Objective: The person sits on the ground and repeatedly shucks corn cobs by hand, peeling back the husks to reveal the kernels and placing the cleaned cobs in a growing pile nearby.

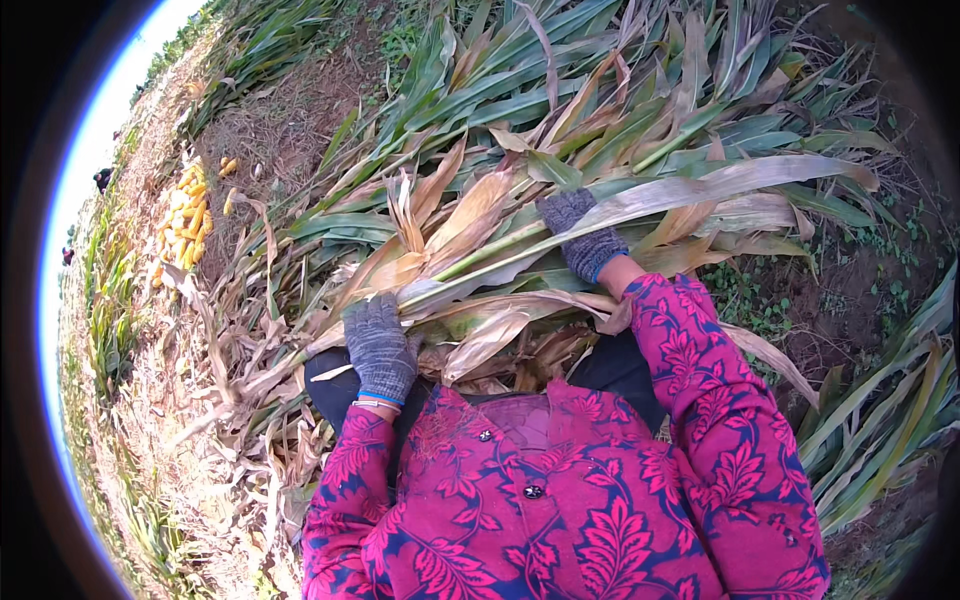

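Note:
A cut corn stalk (495, 251) with long leaves slants across my lap. My left hand (381, 349), in a grey knit glove with a blue cuff, closes over its lower end. Farther up and to the right, my right hand (581, 232), gloved alike, grips the stalk, and a pale leaf (675, 193) crosses over this hand. Between the hands, dry tan husks (472, 206) stick up beside the stalk; whether an ear is inside is hidden. More withered husk leaves (487, 346) lie over my thighs, below the stalk.
A large heap of green and drying corn stalks (480, 97) spreads ahead. Husked yellow ears (184, 217) are piled on the ground at left, with a few loose ones nearby. Dry husks (255, 450) litter my left side. More stalks (892, 420) lie at right.

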`<state>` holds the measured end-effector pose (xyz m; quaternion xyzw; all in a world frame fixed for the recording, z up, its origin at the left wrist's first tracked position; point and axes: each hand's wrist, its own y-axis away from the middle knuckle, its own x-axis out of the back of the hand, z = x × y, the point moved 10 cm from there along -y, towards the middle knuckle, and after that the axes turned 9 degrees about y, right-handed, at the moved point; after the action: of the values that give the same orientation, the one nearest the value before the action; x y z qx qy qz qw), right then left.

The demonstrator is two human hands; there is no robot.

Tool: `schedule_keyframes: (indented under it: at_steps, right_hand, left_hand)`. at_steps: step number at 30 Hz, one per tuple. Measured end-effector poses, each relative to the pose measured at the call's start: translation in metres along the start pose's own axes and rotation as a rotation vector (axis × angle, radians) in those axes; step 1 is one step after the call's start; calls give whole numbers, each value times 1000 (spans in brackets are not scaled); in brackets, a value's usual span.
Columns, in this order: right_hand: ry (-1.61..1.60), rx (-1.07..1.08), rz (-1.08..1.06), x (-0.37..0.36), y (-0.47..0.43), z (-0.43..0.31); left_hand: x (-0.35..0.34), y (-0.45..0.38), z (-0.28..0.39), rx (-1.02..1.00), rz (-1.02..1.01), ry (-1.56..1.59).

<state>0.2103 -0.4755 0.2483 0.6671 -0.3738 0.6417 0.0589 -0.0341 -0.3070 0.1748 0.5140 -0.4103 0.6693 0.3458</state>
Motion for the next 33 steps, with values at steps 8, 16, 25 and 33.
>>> schedule_keyframes:
  at_steps: [8, 16, 25, 33]
  right_hand:
    - [100, 2, -244, -54, 39, 3]
    - [215, 192, -966, -88, 219, -41]
    - [-644, -434, 20, 10, 5, 12]
    - [-48, 329, -82, -77, 18, -11]
  left_hand:
    - [2, -63, -30, 105, 23, 328]
    - [-107, 24, 7, 318, -69, 37]
    - [-112, 38, 23, 322, -211, 68]
    - [31, -16, 57, 37, 311, 696]
